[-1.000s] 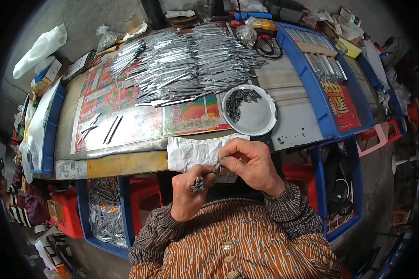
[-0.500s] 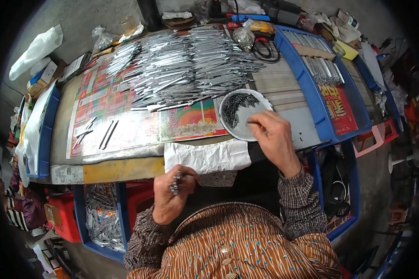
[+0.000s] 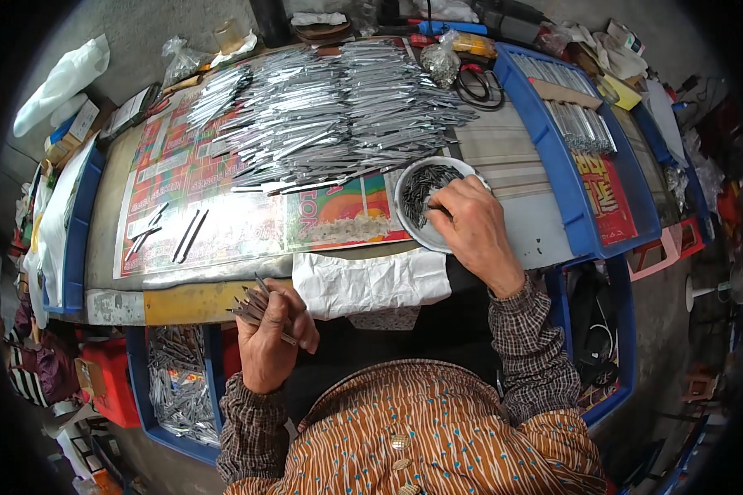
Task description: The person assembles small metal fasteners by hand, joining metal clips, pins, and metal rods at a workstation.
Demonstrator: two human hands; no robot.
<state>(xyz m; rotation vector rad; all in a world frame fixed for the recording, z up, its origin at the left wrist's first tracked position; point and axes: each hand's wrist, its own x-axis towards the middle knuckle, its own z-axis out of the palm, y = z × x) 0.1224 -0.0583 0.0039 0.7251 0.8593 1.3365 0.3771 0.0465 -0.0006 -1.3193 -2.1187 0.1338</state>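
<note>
My left hand is closed round a bunch of short, thin metal pieces, their narrow tips fanned out to the left, just in front of the table edge. Over a round white bowl my right hand reaches in with thumb and fingers pinched together. Small dark metal pieces fill part of the bowl. What the right fingertips hold, if anything, is too small to make out. Behind the bowl lies a large heap of long silver metal strips.
Several dark strips lie on the printed sheet at the left. A white cloth hangs over the table's front edge. Blue trays flank the table, and another blue bin below holds metal strips.
My left hand has moved left and turned, so the metal pieces now point up and left. My right hand has moved slightly left, its fingertips deeper over the dark pieces.
</note>
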